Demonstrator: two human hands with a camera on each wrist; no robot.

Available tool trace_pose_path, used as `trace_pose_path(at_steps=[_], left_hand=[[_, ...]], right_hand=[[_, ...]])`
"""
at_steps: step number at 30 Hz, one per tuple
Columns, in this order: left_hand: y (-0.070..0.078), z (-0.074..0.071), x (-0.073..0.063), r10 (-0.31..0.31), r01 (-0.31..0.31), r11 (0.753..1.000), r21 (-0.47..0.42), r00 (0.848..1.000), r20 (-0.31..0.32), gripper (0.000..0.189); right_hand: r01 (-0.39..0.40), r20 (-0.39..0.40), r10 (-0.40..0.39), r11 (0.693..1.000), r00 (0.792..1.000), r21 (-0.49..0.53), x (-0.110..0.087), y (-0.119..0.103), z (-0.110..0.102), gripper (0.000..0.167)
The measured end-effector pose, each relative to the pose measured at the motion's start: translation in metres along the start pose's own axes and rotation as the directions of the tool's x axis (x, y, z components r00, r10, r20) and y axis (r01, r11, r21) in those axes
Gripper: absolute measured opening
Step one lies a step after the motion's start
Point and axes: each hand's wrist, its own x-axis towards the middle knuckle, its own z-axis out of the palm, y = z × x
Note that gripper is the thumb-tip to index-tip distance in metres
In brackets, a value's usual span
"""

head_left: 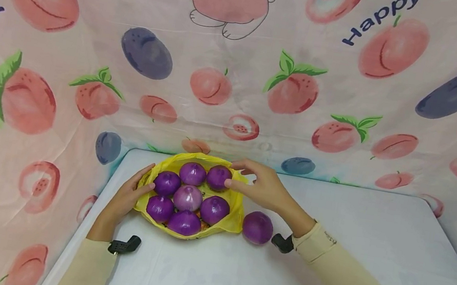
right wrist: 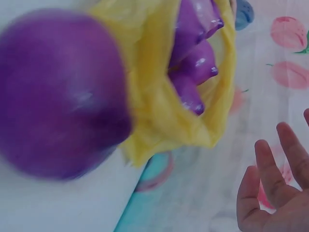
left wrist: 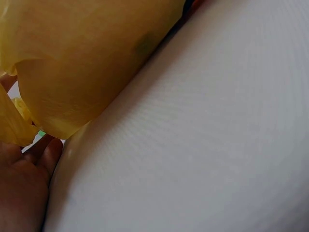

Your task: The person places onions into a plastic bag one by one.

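A yellow plastic bag (head_left: 238, 208) stands with its mouth wide, holding several glossy purple onions (head_left: 184, 223), one of them paler (head_left: 187, 198). My left hand (head_left: 124, 198) grips the bag's left rim, thumb over the edge and fingers along the outside. At the bag's upper right, my right hand (head_left: 264, 185) hovers with fingers spread and the thumb tip overlapping the onion there (head_left: 219, 177). The right wrist view shows that hand's fingers (right wrist: 273, 176) extended with nothing between them. Another purple onion (head_left: 257, 228) lies on the table just right of the bag.
The white table (head_left: 348, 259) ends at a back edge close behind the bag. Behind it and to the sides hangs a pink sheet (head_left: 232, 59) printed with peaches. Black wrist mounts (head_left: 283, 243) sit on both of the person's forearms.
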Motion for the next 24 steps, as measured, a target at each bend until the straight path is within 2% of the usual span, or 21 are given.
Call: trace_pose_path(at_steps=[6, 15, 24], left_hand=[[0.000, 0.000, 0.000, -0.009, 0.009, 1.000, -0.002, 1.000, -0.002, 0.066], [0.000, 0.000, 0.000, -0.012, 0.012, 1.000, 0.012, 1.000, -0.010, 0.066], [0.000, 0.001, 0.000, -0.013, 0.013, 1.000, 0.009, 1.000, -0.013, 0.067]], right_hand=[[0.006, 0.043, -0.005, 1.000, 0.999, -0.020, -0.021, 0.022, -0.008, 0.054], [-0.032, 0.094, 0.034, 0.999, 0.995, -0.016, -0.051, 0.054, -0.012, 0.050], [-0.076, 0.166, 0.078, 0.997, 0.983, -0.018, -0.065, 0.074, -0.007, 0.058]])
